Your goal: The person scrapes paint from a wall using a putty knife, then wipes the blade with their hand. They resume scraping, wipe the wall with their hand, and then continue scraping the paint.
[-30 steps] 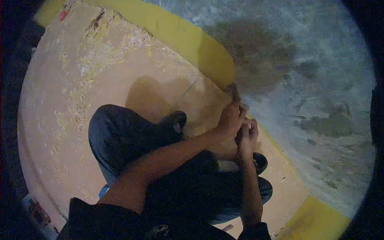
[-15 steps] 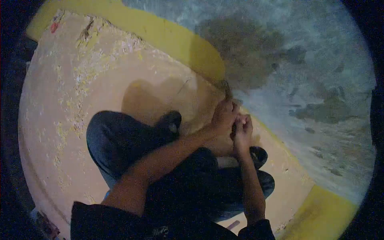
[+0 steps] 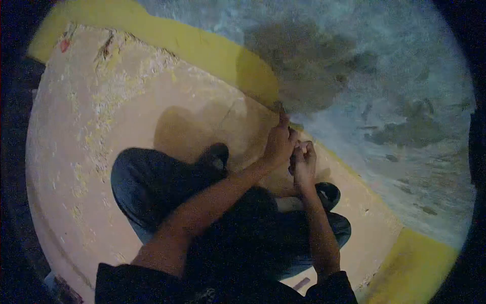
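Observation:
My left hand (image 3: 278, 144) is out in front of my crossed legs, near the yellow edge of the peach-painted surface (image 3: 136, 111). Its fingers are curled, and a narrow dark shape, finger-like, points forward from it toward the edge. Close beside it on the right is my right hand (image 3: 305, 164), with its fingers bent in a pinch. A small pale spot shows at the right fingertips, where the two hands nearly meet. What the fingers hold, if anything, is too small and dim to make out.
My bent legs (image 3: 152, 177) and dark shoes (image 3: 328, 195) are under and beside my forearms. A yellow border (image 3: 202, 45) rims the surface, with a blue-grey, dark-stained area (image 3: 405, 101) beyond. A small brown bar (image 3: 301, 285) lies near my right sleeve. Flaked paint (image 3: 106, 106) marks the left.
The hands have drawn slightly apart at the fingers, and the left hand's forward-pointing shape stands out more. The view has shifted a little.

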{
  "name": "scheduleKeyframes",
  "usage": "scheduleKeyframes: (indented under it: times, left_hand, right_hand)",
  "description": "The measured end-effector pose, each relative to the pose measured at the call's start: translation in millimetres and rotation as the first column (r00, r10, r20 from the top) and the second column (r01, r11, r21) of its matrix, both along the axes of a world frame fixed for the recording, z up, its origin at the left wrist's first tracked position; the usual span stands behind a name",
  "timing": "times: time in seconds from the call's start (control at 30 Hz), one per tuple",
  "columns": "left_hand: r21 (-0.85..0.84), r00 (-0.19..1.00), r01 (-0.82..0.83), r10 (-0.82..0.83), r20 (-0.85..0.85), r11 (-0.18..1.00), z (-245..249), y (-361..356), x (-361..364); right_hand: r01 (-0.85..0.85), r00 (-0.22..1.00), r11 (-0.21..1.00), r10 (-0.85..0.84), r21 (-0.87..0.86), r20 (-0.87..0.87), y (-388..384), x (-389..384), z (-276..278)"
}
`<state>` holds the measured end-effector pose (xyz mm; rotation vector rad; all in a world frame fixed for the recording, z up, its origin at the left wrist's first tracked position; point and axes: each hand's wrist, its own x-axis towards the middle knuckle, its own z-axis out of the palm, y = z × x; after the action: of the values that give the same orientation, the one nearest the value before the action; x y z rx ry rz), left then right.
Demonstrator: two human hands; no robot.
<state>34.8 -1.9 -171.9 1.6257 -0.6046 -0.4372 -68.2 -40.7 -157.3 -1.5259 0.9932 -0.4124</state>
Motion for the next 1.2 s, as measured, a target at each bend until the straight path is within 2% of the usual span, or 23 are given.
scheduleKeyframes:
  times: [0.03, 0.07, 0.13, 0.23, 0.27, 0.33, 0.37, 0.4, 0.43, 0.53, 0.57, 0.63, 0.67, 0.73, 0.77, 0.83, 0.87, 0.93, 1.0, 1.07, 1.1, 1.17, 1.2]
  left_hand:
    - [0.083, 0.999, -0.05, 0.051, -0.014, 0.995, -5, -2, 0]
    - [0.087, 0.998, -0.051, 0.052, -0.016, 0.995, -10, -2, 4]
    - [0.074, 0.994, 0.003, -0.011, 0.108, 0.997, -21, -4, -1]
    - [0.024, 0.998, 0.064, -0.064, -0.01, 0.998, -14, -2, -3]
    - [0.025, 0.998, 0.059, -0.06, 0.008, 0.998, -20, -8, 6]
    - [0.066, 0.956, -0.109, 0.087, 0.281, 0.992, -49, -11, -9]
    - [0.072, 0.963, -0.108, 0.086, 0.257, 0.992, -40, -6, -15]
    - [0.16, 0.999, -0.008, 0.002, 0.041, 0.987, -18, -3, -7]
    - [0.221, 0.983, 0.11, -0.073, -0.167, 0.969, -4, -1, 3]
    - [0.193, 0.997, 0.061, -0.051, -0.053, 0.979, -24, -4, 6]
    - [0.194, 0.997, 0.062, -0.05, -0.065, 0.979, -28, -5, 5]
    - [0.209, 0.996, 0.068, -0.055, -0.066, 0.976, -33, -10, -2]
    - [0.212, 0.997, 0.065, -0.053, -0.064, 0.975, -31, -8, -7]
    - [0.105, 0.992, -0.123, 0.122, 0.009, 0.987, -22, -7, -7]
    - [0.103, 0.99, -0.138, 0.137, 0.021, 0.985, -33, -10, 4]
    - [0.068, 0.995, 0.04, -0.046, 0.087, 0.997, -66, -20, 0]
    - [0.055, 0.997, 0.037, -0.041, 0.07, 0.998, -55, -22, -8]
    - [0.127, 0.991, 0.042, -0.025, -0.135, 0.991, -21, -8, -3]
    - [0.059, 0.998, -0.036, 0.039, -0.058, 0.998, -35, -14, 7]
    - [0.0, 0.996, -0.073, 0.073, -0.048, 0.997, -61, -18, -11]
    - [0.068, 0.999, -0.044, 0.045, -0.003, 0.997, -72, -26, -13]
    - [0.136, 0.998, -0.025, 0.018, 0.057, 0.99, -60, -23, -13]
    - [0.126, 1.0, -0.021, 0.019, 0.016, 0.992, -30, -10, -11]
  right_hand:
    - [-0.001, 0.999, 1.0, 0.001, 0.0, -0.041, -2, -1, -11]
    - [-0.002, 0.999, 1.0, 0.002, 0.003, -0.043, 0, 4, -8]
    - [-0.004, 1.0, 1.0, 0.004, -0.015, -0.02, 3, 5, 7]
    - [-0.011, 1.0, 1.0, 0.011, -0.005, 0.028, 1, -9, -8]
    - [-0.015, 0.999, 1.0, 0.015, -0.004, 0.046, 0, 4, -17]
    - [0.059, 0.998, 0.991, -0.062, -0.117, -0.015, 5, 5, -33]
    - [0.056, 0.997, 0.992, -0.061, -0.115, -0.04, 7, -3, -24]
    - [0.033, 0.999, 0.999, -0.033, 0.005, -0.002, 8, -1, -3]
    - [0.01, 0.998, 0.992, -0.016, 0.124, 0.055, 8, 5, 10]
    - [0.006, 0.999, 1.0, -0.007, 0.027, 0.039, 0, 2, -36]
    - [0.005, 1.0, 1.0, -0.005, 0.028, 0.026, -3, 0, -38]
    - [-0.004, 0.999, 0.997, 0.002, -0.082, -0.033, -10, -8, -38]
    - [-0.006, 1.0, 0.997, 0.004, -0.079, -0.03, -5, -9, -28]
    - [0.033, 0.999, 0.997, -0.03, 0.076, -0.042, 8, 4, 0]
    - [0.017, 0.999, 0.997, -0.015, 0.076, -0.029, 6, 13, -3]
    - [0.017, 0.999, 0.996, -0.014, 0.084, -0.03, 5, 7, -10]
    - [0.013, 0.999, 0.997, -0.01, 0.076, -0.035, -1, 1, -11]
    - [0.008, 0.999, 0.998, -0.006, 0.065, -0.041, -7, -11, -19]
    - [-0.011, 1.0, 0.998, 0.012, 0.056, -0.013, -18, 5, -44]
    - [0.015, 0.992, 0.975, -0.042, -0.222, -0.116, -20, -8, -68]
    - [0.014, 0.99, 0.974, -0.045, -0.226, -0.134, -16, -14, -47]
    - [0.027, 0.989, 0.991, -0.007, 0.132, -0.147, -1, 3, 16]
    - [0.018, 0.992, 0.991, -0.001, 0.13, -0.128, 0, 10, 7]
